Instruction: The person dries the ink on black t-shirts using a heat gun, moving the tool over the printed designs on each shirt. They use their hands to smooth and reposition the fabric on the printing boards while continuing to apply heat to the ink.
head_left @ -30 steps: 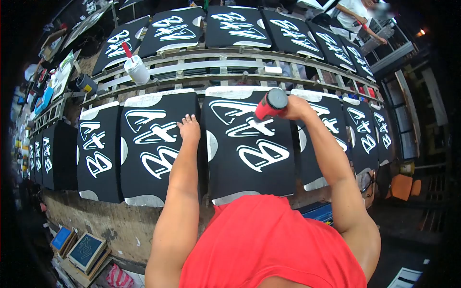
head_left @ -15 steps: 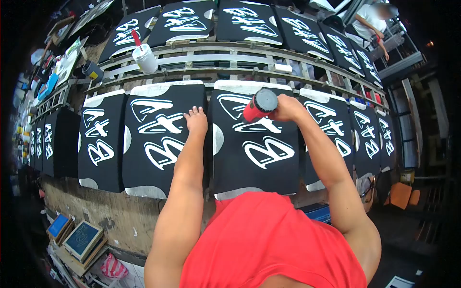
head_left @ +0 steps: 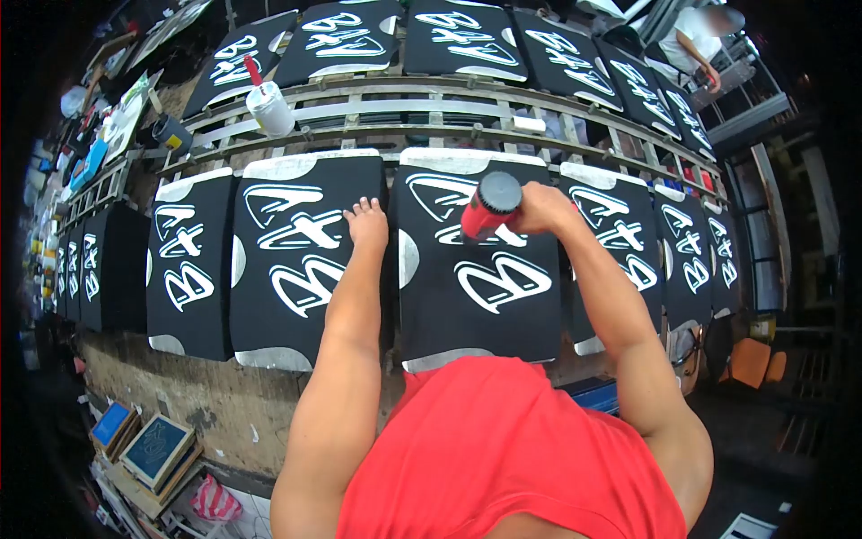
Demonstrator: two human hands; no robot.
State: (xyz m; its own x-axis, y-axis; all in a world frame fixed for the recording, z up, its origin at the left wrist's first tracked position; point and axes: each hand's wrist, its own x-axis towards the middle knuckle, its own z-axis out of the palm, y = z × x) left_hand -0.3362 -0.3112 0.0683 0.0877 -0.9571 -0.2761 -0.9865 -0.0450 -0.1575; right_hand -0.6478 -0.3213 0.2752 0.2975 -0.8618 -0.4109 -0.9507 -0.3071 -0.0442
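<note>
My right hand (head_left: 542,207) grips a red heat gun (head_left: 490,208) with a round dark grey rear cap. It is over a black printed shirt (head_left: 449,305) with white lettering, and it covers part of the middle letters. The gun's handle is mostly hidden by my fingers. My left hand (head_left: 367,222) lies flat with fingers apart at the right edge of the neighbouring black shirt (head_left: 269,337), beside its white letters. Both shirts are stretched over boards with pale corners showing.
More printed black shirts lie along this row and in a far row (head_left: 462,40). Between them run rails (head_left: 359,106) carrying a white container (head_left: 270,110) with a red handle and a dark cup (head_left: 171,132). Wooden-framed screens (head_left: 158,452) sit lower left. Another person (head_left: 691,40) stands upper right.
My right hand has shifted the heat gun slightly right and down over the same shirt. My left hand stays in place. The other person's arm has moved up.
</note>
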